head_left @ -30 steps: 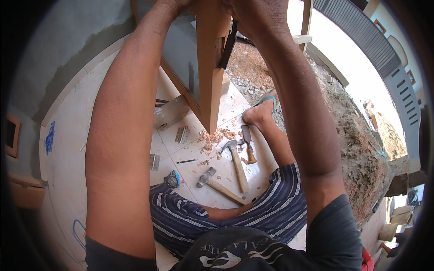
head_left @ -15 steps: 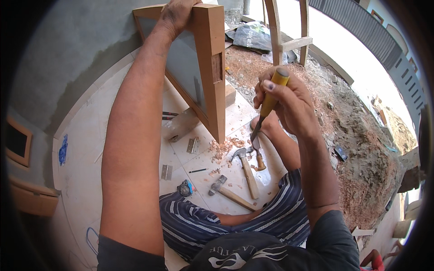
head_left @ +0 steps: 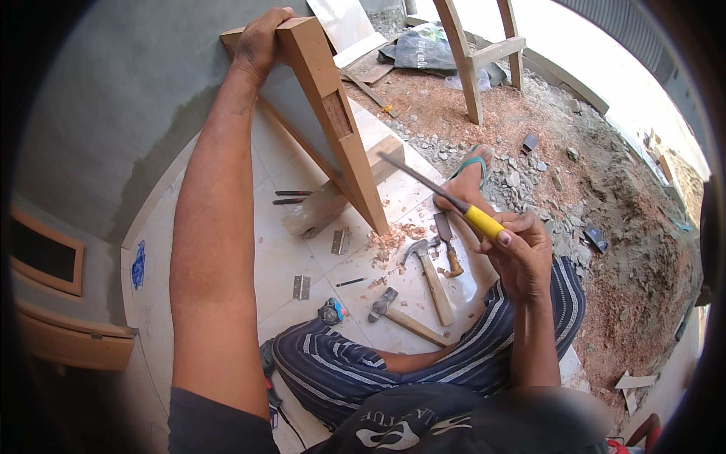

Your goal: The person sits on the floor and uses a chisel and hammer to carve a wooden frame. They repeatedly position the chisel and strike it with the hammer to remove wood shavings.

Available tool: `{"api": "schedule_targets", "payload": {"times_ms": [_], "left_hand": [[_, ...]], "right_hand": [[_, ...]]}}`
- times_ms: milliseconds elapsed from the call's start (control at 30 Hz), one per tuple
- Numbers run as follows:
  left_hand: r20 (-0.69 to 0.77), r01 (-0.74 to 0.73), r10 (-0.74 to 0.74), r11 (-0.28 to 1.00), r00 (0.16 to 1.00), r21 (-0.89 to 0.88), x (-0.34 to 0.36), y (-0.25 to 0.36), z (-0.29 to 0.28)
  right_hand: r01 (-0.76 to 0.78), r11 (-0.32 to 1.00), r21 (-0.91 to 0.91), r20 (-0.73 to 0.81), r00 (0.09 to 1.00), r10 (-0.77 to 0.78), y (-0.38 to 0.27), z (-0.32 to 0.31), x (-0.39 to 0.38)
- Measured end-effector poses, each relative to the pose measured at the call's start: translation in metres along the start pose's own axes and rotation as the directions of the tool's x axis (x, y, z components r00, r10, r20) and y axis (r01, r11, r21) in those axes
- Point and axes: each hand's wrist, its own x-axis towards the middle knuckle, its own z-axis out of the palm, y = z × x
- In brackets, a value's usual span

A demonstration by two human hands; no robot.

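My left hand (head_left: 257, 49) grips the top edge of an upright brown wooden frame (head_left: 359, 193) with a grey panel (head_left: 302, 129); a shallow recess (head_left: 337, 113) is cut into its side. The frame's lower part rests by a wooden block (head_left: 310, 216). My right hand (head_left: 522, 253) holds a yellow-handled chisel (head_left: 482, 222), blade pointing up and left, clear of the frame. On the tiles below lie wood chips (head_left: 393, 242), a claw hammer (head_left: 437, 289), another hammer (head_left: 411, 323), a wide chisel (head_left: 452, 259), two metal hinges (head_left: 339, 241), a pencil (head_left: 349, 281) and a tape measure (head_left: 330, 312).
A plastered wall (head_left: 106, 144) stands at the left with small wooden-framed panels (head_left: 68, 340). At the back are a timber trestle (head_left: 466, 76) and dark sacks (head_left: 420, 53). Rubble and sawdust (head_left: 628, 318) cover the right side. Part of another person (head_left: 643, 433) shows at the lower right edge.
My right hand has moved down and away from the frame with the chisel, which has turned from pointing downward to pointing up-left. My left hand still grips the frame, which now leans further.
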Motion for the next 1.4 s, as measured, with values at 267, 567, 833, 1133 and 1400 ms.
{"api": "schedule_targets", "payload": {"times_ms": [267, 567, 833, 1133, 1400], "left_hand": [[0.068, -0.015, 0.014, 1.000, 0.998, 0.026, 0.009, -0.011, -0.006], [0.027, -0.261, 0.261, 0.950, 0.965, 0.169, 0.014, -0.027, -0.008], [0.047, -0.237, 0.232, 0.942, 0.972, 0.238, 0.003, -0.010, 0.001], [0.043, -0.298, 0.306, 0.870, 0.951, 0.393, 0.009, -0.023, 0.002], [0.065, -0.423, 0.437, 0.804, 0.897, 0.418, 0.011, -0.031, 0.002]], "right_hand": [[-0.313, 0.946, -0.084, 0.080, 0.944, 0.319, 0.054, 0.007, -0.017], [0.208, 0.787, -0.580, 0.123, 0.978, -0.168, 0.092, 0.085, 0.029], [0.346, 0.607, -0.715, 0.149, 0.924, -0.352, 0.109, 0.084, 0.038], [0.377, 0.546, -0.748, 0.142, 0.895, -0.424, 0.125, 0.086, 0.036], [0.355, 0.628, -0.693, 0.084, 0.904, -0.418, 0.151, 0.096, 0.041]]}}
